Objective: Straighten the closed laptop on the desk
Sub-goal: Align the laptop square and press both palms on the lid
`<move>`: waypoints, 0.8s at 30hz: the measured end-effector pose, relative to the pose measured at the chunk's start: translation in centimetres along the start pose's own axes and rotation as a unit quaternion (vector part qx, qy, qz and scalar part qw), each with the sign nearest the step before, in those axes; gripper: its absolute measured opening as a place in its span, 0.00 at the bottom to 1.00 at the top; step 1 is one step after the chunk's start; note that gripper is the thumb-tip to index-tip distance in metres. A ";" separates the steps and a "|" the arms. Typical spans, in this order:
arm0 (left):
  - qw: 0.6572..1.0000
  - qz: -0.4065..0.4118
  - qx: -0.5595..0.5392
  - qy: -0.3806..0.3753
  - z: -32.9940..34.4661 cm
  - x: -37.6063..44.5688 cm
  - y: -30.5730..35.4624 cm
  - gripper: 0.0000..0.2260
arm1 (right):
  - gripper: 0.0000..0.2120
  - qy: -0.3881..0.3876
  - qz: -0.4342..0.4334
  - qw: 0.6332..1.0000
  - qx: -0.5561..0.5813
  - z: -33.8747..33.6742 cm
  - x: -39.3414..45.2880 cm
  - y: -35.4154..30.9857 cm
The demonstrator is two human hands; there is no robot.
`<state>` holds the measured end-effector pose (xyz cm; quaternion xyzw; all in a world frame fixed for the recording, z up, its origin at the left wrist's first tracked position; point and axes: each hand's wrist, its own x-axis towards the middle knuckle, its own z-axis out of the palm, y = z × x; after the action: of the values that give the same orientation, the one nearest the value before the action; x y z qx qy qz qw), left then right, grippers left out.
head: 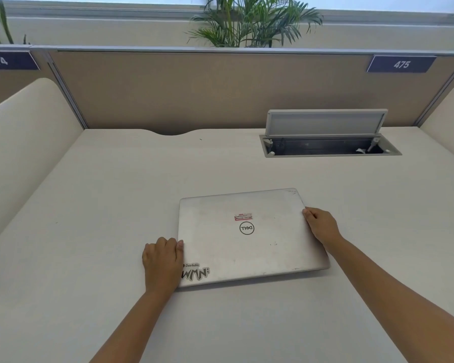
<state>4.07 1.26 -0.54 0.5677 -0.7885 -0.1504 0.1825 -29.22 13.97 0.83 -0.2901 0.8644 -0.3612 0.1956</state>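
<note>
Two hands grip laptop (249, 237) | skewed, seemingly | cable box (328, 146) behind

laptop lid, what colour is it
Silver-grey, scuffed, on the laptop, with a black ring logo and stickers; the head view shows it.

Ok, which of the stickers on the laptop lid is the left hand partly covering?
The black-and-white lettered sticker at the lid's near left corner, under the left hand. The small red-and-white sticker sits clear mid-lid, above the round logo.

One laptop (249, 237), two hands, two number signs, one open cable box (328, 145).
</note>
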 end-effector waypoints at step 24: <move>1.000 -0.025 0.000 -0.007 -0.4 -0.9 0.8 0.28 | 0.17 0.000 -0.039 0.998 -0.048 -0.5 0.6 0.6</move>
<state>3.80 2.38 0.05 0.5864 -0.7751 -0.1592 0.1731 -30.17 14.20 0.69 -0.3327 0.8686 -0.3270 0.1668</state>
